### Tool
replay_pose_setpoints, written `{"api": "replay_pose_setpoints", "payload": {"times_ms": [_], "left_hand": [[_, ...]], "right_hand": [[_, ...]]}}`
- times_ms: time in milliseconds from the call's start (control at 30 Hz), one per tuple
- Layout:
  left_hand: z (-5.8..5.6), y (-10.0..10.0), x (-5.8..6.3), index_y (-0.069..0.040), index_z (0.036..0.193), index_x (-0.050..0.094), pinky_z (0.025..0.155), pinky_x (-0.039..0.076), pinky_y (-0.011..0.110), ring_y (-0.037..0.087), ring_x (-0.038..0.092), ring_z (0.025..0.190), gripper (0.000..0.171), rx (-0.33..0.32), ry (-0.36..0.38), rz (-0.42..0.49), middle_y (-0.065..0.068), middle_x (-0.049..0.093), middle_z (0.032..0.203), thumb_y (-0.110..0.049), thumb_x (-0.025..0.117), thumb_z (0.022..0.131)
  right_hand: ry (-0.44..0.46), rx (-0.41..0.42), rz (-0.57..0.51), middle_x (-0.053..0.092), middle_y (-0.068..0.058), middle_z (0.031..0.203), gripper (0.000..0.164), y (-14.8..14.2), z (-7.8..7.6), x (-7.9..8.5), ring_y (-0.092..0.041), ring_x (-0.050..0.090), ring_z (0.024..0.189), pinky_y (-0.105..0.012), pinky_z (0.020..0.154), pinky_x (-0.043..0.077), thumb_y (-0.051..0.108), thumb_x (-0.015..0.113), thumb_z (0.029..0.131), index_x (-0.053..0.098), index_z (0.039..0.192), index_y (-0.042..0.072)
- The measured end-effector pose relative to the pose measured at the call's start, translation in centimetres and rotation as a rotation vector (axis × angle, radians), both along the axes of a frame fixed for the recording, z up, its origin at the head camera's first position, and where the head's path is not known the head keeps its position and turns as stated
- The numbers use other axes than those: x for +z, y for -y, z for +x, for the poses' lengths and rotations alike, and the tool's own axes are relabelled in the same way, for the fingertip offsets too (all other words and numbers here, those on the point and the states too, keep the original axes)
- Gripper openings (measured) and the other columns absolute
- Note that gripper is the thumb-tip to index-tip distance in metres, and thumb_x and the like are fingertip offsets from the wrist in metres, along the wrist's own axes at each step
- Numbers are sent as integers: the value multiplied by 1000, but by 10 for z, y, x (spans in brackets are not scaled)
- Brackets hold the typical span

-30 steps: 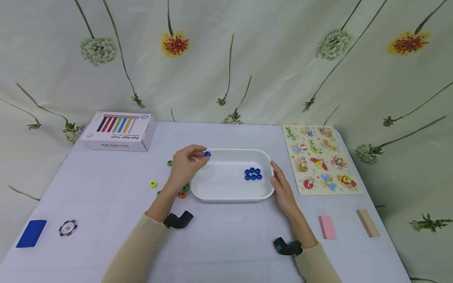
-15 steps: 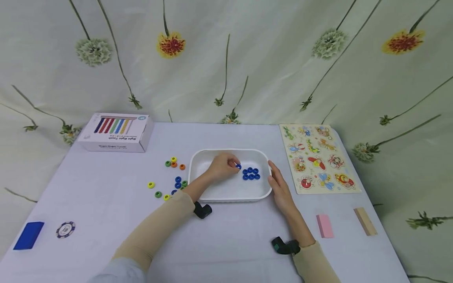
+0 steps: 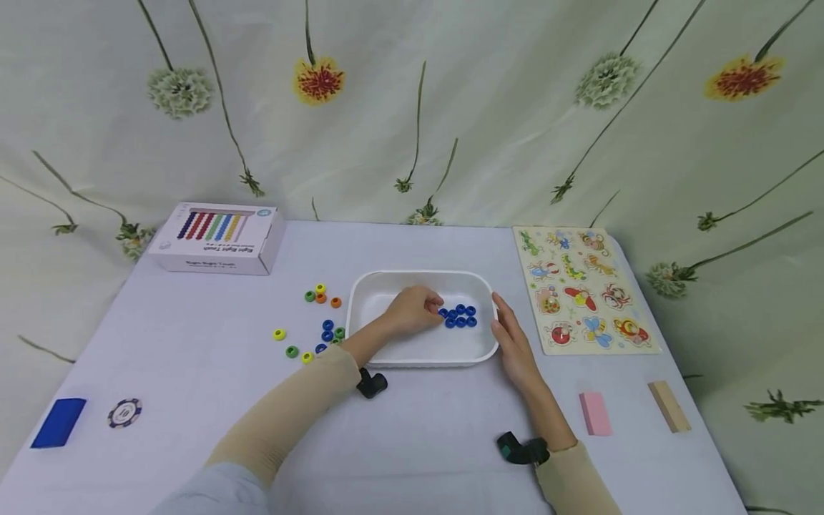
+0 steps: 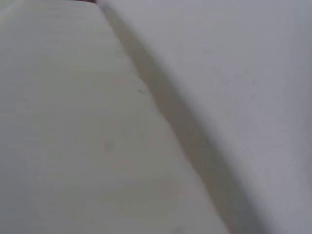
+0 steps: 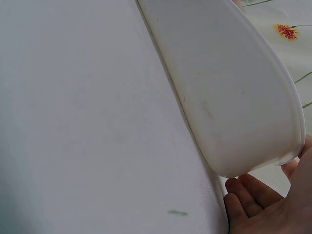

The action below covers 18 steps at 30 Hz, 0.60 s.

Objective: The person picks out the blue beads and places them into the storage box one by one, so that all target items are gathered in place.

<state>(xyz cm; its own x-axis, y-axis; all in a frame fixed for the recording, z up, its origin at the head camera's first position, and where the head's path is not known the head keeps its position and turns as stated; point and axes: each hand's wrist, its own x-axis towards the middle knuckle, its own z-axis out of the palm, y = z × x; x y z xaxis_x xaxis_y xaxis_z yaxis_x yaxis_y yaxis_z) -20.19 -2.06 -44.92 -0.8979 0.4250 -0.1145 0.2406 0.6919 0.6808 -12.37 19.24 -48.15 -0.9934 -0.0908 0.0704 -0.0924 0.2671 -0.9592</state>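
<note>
In the middle of the table [image 3: 193, 343], seen from your head, your left hand [image 3: 413, 312] reaches into the white tray [image 3: 386, 287]. Its fingers are curled beside the blue rings [image 3: 460, 316] on the tray's right side; you cannot tell if they pinch one. Your right hand [image 3: 511, 342] lies with straight fingers against the tray's right edge. More colored rings [image 3: 317, 329] sit by its left edge.

From your left wrist, only the tray wall [image 4: 87, 136] and table show.

From your right wrist, relaxed fingers [image 5: 253, 195] sit under the tray's rim [image 5: 253, 112].
</note>
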Motion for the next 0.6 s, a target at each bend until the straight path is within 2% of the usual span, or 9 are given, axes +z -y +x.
{"api": "replay_pose_setpoints", "payload": {"times_ms": [67, 167, 267, 367, 500, 600], "left_hand": [[6, 6, 8, -8, 107, 64, 70, 44, 24, 9, 55, 75, 36, -3, -34, 48, -2, 64, 83, -22, 69, 74], [22, 26, 24, -8, 110, 62, 72, 46, 27, 13, 56, 83, 38, 25, -101, 145, 0, 64, 93, -24, 67, 76], [40, 54, 42, -12, 112, 60, 76, 46, 34, 18, 56, 91, 38, 92, -147, 260, 2, 63, 101, -25, 67, 78], [52, 89, 51, -14, 113, 59, 80, 44, 41, 20, 54, 96, 38, 179, -185, 361, 4, 62, 105, -24, 68, 77], [59, 135, 47, -11, 115, 57, 87, 39, 46, 21, 51, 101, 39, 302, -179, 447, 9, 59, 110, -21, 68, 78], [59, 163, 36, -8, 117, 56, 90, 37, 46, 22, 49, 104, 41, 374, -141, 442, 13, 57, 115, -23, 66, 80]], "right_hand": [[3, -1, -5, 21, 7, 146, 44, 0, 0, 1, -24, 19, 134, -48, 105, 20, 26, 34, 96, 24, 138, 35], [5, 5, -6, 20, 6, 146, 44, 0, 0, 0, -24, 19, 134, -47, 105, 20, 26, 34, 96, 24, 138, 34], [3, 6, -8, 21, 6, 146, 44, 1, 1, 0, -23, 19, 134, -46, 105, 21, 25, 34, 96, 23, 138, 34], [4, -3, -6, 22, 8, 146, 44, 1, 1, 0, -21, 20, 134, -45, 105, 21, 26, 34, 96, 24, 138, 36], [6, -5, -7, 22, 9, 146, 44, 1, 1, 0, -20, 19, 134, -45, 105, 21, 29, 34, 95, 23, 138, 36], [4, 2, -15, 21, 8, 146, 45, 1, 1, 0, -21, 19, 134, -46, 105, 20, 29, 34, 95, 23, 139, 34]]}}
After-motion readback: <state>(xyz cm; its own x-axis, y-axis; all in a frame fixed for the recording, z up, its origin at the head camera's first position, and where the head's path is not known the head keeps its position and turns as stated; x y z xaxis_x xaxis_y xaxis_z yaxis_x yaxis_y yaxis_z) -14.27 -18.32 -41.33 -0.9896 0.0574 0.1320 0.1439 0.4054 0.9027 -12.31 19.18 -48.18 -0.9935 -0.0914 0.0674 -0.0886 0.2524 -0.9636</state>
